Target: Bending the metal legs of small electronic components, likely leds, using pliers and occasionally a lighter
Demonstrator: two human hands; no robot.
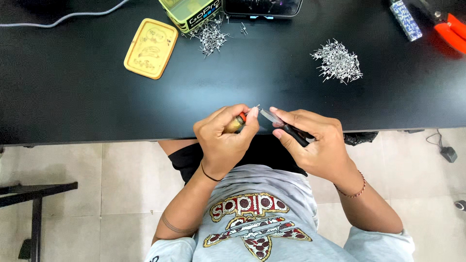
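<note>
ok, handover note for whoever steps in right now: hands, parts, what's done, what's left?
Left hand: closed around a small orange-and-brass tool, pinching a tiny metal piece at its fingertips.
Right hand: gripping black-handled pliers, their tip meeting that piece just off the black table's near edge.
Parts: large pile of small metal pieces far right; smaller pile beside a green-yellow box, with a yellow lid lying to its left.
Done: cannot tell which pile is finished.
Left: the piece in hand is mid-work; the piles' status is unclear.
</note>
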